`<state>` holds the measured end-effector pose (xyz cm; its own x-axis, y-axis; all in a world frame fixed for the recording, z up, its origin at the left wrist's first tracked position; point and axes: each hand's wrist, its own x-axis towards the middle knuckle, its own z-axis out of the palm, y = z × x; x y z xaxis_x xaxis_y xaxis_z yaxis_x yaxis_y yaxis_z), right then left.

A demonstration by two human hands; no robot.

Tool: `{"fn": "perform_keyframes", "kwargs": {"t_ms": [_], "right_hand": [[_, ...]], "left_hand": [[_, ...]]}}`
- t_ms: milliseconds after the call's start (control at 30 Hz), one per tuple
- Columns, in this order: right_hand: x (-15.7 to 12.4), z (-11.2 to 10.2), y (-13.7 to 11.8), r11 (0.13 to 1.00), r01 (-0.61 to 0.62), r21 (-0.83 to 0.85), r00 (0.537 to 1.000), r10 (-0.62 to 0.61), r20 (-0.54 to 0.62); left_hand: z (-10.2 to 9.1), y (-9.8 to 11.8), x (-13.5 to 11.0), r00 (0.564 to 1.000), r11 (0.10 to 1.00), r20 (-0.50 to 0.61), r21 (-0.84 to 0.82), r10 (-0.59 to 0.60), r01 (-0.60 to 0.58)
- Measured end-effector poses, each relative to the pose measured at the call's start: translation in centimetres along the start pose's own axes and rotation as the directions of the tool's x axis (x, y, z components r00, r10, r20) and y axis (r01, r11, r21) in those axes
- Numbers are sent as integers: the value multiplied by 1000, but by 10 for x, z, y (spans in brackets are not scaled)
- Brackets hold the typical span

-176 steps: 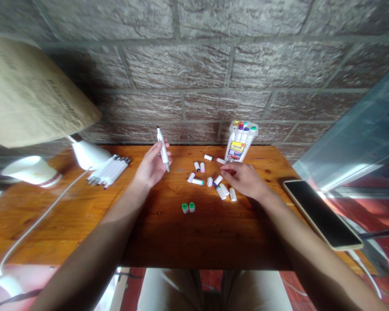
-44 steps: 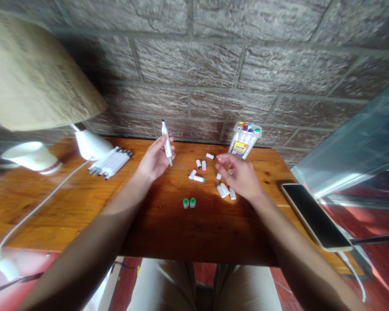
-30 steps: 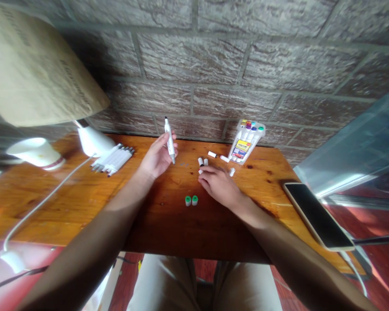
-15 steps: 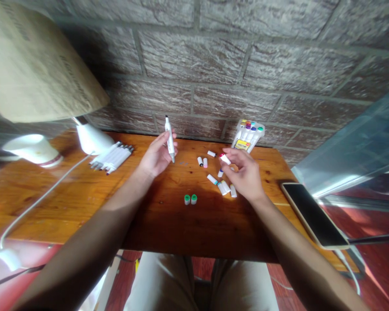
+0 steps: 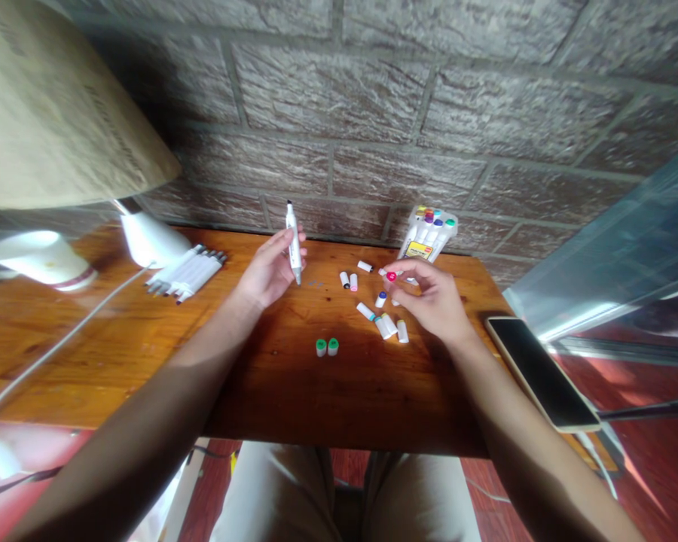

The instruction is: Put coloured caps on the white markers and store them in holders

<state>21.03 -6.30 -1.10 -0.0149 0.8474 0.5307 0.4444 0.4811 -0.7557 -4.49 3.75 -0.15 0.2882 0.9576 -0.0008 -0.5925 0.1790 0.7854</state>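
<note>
My left hand [image 5: 272, 263] grips an uncapped white marker [image 5: 293, 239], held nearly upright with a dark tip at its top. Between thumb and forefinger, my right hand [image 5: 430, 295] pinches a marker cap with a red end [image 5: 392, 277], its round end facing me. Several white caps lie on the table around and below that hand, among them a purple-ended cap [image 5: 380, 299], a pink-ended cap [image 5: 353, 282] and a teal-ended cap [image 5: 365, 311]. Two green-topped caps [image 5: 327, 347] stand upright side by side, closer to me.
A clear case of capped markers [image 5: 428, 233] stands behind my right hand. Several uncapped markers [image 5: 187, 272] lie left, beside a lamp [image 5: 150, 237] and a paper cup [image 5: 42, 260]. A phone [image 5: 542, 373] rests at the wooden table's [image 5: 339, 406] right edge, a cable by it.
The red-ended cap in my right hand has turned so its round end faces me. My left hand keeps the marker in almost the same pose. The view has shifted slightly.
</note>
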Motion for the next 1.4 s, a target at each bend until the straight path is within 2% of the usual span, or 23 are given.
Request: {"fn": "perform_keyframes", "kwargs": {"t_ms": [233,433,667,867,1000,1267,1400], "right_hand": [[-1,3,3,995,8,97,1000,-9,12],[-3,3,3,1000,13,16,999,-14,53],[3,-6,12,996,-68,64,998,68,3],[5,-19,36,967,-192,-169,979,201,41],[2,-16,42,968,-144,-205,976,173,131],[1,-13,49,977,-90,-195,982,120,147],[-1,-11,53,966,-42,-254,985,83,153]], "left_hand": [[0,-1,0,1000,1000,-7,-15,-1,1],[1,0,0,1000,1000,-15,-2,-8,8],[0,-1,0,1000,1000,-2,11,0,0],[0,-2,1,1000,1000,6,31,3,-3],[-1,-2,1,999,1000,28,18,16,-17],[0,-1,0,999,999,30,31,21,-22],[0,-1,0,999,999,35,25,27,-28]]}}
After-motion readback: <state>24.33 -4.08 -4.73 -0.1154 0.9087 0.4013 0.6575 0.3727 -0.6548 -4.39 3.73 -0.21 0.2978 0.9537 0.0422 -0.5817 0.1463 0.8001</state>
